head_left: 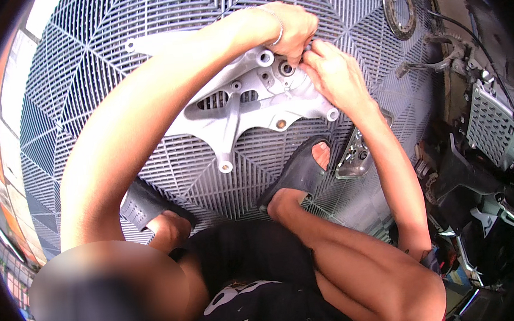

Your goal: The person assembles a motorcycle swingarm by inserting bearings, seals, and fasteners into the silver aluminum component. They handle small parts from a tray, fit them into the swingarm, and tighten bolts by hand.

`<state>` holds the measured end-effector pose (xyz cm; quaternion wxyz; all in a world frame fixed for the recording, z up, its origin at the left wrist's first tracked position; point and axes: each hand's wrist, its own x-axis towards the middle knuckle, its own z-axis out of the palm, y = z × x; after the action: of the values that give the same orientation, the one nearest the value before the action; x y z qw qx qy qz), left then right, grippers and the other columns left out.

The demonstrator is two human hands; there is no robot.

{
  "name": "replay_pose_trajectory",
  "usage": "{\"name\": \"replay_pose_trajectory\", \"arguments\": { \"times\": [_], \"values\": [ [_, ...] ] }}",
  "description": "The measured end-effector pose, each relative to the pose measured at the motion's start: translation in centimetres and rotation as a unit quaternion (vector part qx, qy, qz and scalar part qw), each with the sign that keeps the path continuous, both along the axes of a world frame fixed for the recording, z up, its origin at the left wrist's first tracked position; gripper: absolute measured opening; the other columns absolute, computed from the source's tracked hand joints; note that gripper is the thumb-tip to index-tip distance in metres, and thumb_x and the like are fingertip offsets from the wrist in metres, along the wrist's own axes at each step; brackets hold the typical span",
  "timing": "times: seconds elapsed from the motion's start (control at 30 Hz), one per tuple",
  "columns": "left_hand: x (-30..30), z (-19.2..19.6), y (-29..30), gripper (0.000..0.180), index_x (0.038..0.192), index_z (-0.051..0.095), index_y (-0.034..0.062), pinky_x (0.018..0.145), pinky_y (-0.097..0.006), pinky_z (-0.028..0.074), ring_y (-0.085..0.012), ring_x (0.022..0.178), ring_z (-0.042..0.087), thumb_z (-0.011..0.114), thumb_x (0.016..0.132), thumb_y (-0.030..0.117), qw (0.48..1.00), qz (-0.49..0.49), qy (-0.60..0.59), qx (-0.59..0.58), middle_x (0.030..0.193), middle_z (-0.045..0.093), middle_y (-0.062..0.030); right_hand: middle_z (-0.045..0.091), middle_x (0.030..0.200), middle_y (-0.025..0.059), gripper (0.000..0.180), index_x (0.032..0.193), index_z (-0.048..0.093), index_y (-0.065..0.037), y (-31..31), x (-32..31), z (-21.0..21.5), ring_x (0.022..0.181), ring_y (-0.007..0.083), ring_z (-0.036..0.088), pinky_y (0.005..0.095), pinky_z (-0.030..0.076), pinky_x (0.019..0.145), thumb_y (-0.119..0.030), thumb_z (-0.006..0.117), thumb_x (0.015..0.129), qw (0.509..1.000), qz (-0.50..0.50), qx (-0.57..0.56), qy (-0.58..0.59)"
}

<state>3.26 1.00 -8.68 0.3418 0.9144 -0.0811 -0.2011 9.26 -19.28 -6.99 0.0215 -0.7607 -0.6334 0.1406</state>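
A silver-grey cast metal part (231, 126), probably a motorcycle swingarm, lies on the slatted floor in front of my feet. It has several bolt holes, slotted openings and a round bearing seat (287, 68) near its far right end. My left hand (295, 31), with a thin bracelet at the wrist, reaches over the part to that end, fingers curled down. Beside it, my right hand (333, 74) has its fingertips pinched together at the part's edge. The two hands almost touch. Whatever is between their fingers is hidden or too small to make out.
Grey interlocking floor tiles (199, 191) spread under everything. A dark metal piece (355, 156) lies by my right sandal (296, 169). Along the right side are a brake disc (400, 10), a grey perforated radiator-like panel (493, 123), a black cable and dark plastic parts.
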Motion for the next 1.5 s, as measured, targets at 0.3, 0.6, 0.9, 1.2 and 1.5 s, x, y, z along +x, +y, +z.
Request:
{"name": "replay_pose_trajectory", "arguments": {
  "times": [0.3,0.6,0.9,1.2,1.5],
  "values": [
    [-0.3,0.3,0.4,0.02,0.086,0.084,0.0087,0.081,-0.043,0.06,-0.033,0.082,0.077,0.088,0.073,0.024,1.0,-0.009,-0.007,-0.021,0.08,0.079,-0.0142,0.063,0.096,0.013,0.012,0.095,0.069,-0.002,0.2,0.0,1.6,0.098,0.0339,0.067,0.0478,0.056,0.087,-0.01,0.073,0.087,0.996,-0.055,0.011,0.065],
    [-0.2,0.0,0.6,0.022,0.089,0.084,0.0092,0.082,-0.042,0.059,-0.0319,0.082,0.077,0.088,0.075,0.026,1.0,-0.012,-0.007,-0.028,0.083,0.079,-0.0129,0.063,0.096,0.0105,0.009,0.089,0.069,-0.002,0.0,0.8,0.2,0.099,0.0305,0.067,0.0455,0.057,0.085,-0.011,0.069,0.087,0.999,-0.018,0.007,0.043],
    [-0.2,0.2,0.7,0.024,0.09,0.083,0.0086,0.084,-0.042,0.059,-0.0311,0.085,0.077,0.089,0.074,0.027,1.0,-0.013,-0.004,-0.025,0.085,0.08,-0.0121,0.066,0.101,0.0112,0.008,0.09,0.07,-0.003,-0.1,0.0,0.5,0.102,0.0307,0.068,0.0456,0.057,0.088,-0.007,0.063,0.087,0.999,-0.025,0.023,0.04],
    [-0.2,0.5,0.5,0.024,0.089,0.083,0.0082,0.085,-0.041,0.059,-0.0304,0.085,0.077,0.089,0.074,0.026,0.999,0.007,0.01,-0.034,0.084,0.08,-0.0124,0.066,0.099,0.0119,0.011,0.091,0.07,-0.003,-0.3,0.8,-0.1,0.1,0.0316,0.068,0.0459,0.058,0.085,-0.012,0.071,0.086,0.999,-0.018,0.014,0.04],
    [0.0,0.6,0.5,0.024,0.088,0.083,0.0082,0.086,-0.042,0.059,-0.0315,0.084,0.077,0.089,0.073,0.026,0.999,0.002,0.014,-0.032,0.084,0.08,-0.0129,0.063,0.095,0.0143,0.012,0.088,0.068,0.0,-0.6,0.7,-0.7,0.094,0.0341,0.067,0.0477,0.057,0.082,-0.01,0.074,0.084,0.998,-0.016,0.043,0.053]
  ]
}}
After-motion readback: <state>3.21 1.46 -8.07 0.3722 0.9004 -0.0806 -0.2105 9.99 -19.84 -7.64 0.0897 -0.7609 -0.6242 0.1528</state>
